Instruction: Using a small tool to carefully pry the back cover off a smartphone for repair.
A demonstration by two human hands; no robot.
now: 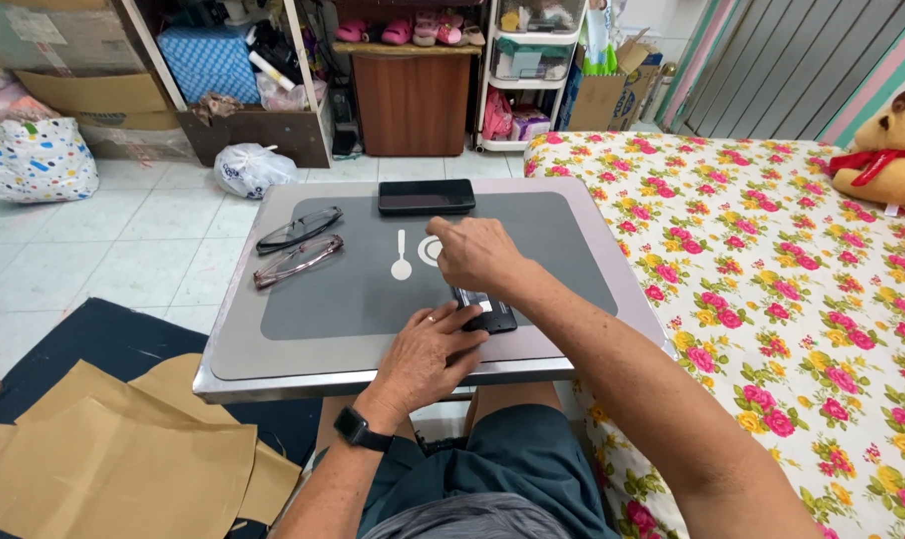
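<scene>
**Two hands on a small black device at the near edge of a grey tray table**

Sitting at a low metal-edged tray table (273, 371), the person has both hands down on its grey top. The left hand (428, 357), with a ring on one finger and a black smartwatch (358, 429) on the wrist, lies flat near the front edge, fingers (452, 321) together and stretched forward so that they press on a small black device (487, 314) lying close to the table's near side. How firmly they pinch it cannot be told; they cover its left end. The right hand (475, 255) hovers just beyond the device, knuckles up and fingers curled downward together, the tips hidden behind the hand, so whether they grip anything cannot be told. The forearm runs in from the lower right across the table's corner.

Farther back on the table, a black rectangular case (426, 197) lies crosswise at the far edge. To the left lie two folded pairs of glasses, side by side and slanted: a dark-framed pair (299, 229) above a brownish-framed pair (297, 261). A white spoon-and-plate pattern (403, 256) is printed on the grey surface, partly covered by the right hand.

A bed with a floral sheet (772, 299) stands right of the table, a plush toy (887, 150) at its far end. Brown paper pieces (113, 459) lie on a dark mat on the tiled floor at left.
</scene>
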